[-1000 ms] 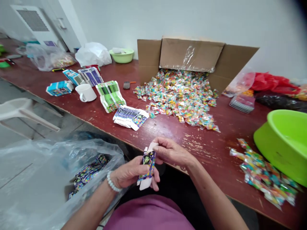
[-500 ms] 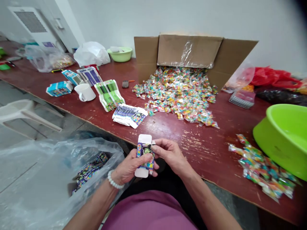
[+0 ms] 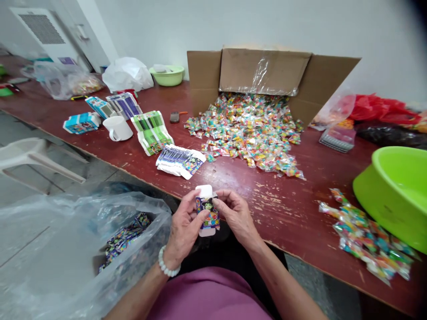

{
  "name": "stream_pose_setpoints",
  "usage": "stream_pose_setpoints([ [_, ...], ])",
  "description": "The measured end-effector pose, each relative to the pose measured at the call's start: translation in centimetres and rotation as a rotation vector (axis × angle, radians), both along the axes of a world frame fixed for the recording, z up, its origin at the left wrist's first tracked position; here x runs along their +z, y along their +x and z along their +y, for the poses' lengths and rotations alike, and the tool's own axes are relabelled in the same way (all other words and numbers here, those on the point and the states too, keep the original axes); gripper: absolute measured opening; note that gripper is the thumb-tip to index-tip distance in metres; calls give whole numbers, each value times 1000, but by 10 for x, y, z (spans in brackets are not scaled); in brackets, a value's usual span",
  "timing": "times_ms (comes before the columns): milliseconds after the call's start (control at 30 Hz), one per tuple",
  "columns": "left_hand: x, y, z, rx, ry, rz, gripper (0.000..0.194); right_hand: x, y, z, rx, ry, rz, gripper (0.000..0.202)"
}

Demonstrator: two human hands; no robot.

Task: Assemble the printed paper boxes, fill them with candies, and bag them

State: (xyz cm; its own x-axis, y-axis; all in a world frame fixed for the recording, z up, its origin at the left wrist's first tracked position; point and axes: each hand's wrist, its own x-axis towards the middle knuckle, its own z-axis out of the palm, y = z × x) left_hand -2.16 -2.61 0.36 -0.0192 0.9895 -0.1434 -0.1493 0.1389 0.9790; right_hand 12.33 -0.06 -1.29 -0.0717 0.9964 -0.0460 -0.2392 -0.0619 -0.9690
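Between my two hands, in front of the table edge, is a small purple printed candy box (image 3: 209, 212) with white end flaps standing out at top and bottom. My left hand (image 3: 185, 222) grips its left side, thumb across the front. My right hand (image 3: 235, 215) pinches its upper right edge with thumb and fingers. Just beyond lies a row of flat purple cartons (image 3: 180, 160), with green cartons (image 3: 152, 132) behind them. A large heap of wrapped candies (image 3: 250, 133) spills from a cardboard box (image 3: 263, 71) lying on its side.
At the right, a green basin (image 3: 393, 195) stands by a smaller pile of wrapped candies (image 3: 367, 235). A white mug (image 3: 118, 129) and blue cartons (image 3: 82, 123) are at the left. Below the table edge, a clear plastic bag (image 3: 66, 240) holds several purple boxes (image 3: 125, 240).
The candy box has moved slightly up and to the right. My left hand has shifted up along its side, its fingers now near the top flap; my right hand still pinches the edge.
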Motion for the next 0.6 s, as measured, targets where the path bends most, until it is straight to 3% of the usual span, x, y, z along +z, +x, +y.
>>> stream_pose_setpoints([
  [300,-3,-13,4,-275,-78,-3,30,1,14,6,184,-173,67,37],
  [400,0,-12,4,-269,-36,61,27,3,13,9,157,-188,134,41],
  [467,1,-10,4,-223,-27,36,32,3,12,11,140,-161,154,49],
  [600,2,-8,2,-168,-107,-106,66,3,10,10,140,-119,127,33],
])
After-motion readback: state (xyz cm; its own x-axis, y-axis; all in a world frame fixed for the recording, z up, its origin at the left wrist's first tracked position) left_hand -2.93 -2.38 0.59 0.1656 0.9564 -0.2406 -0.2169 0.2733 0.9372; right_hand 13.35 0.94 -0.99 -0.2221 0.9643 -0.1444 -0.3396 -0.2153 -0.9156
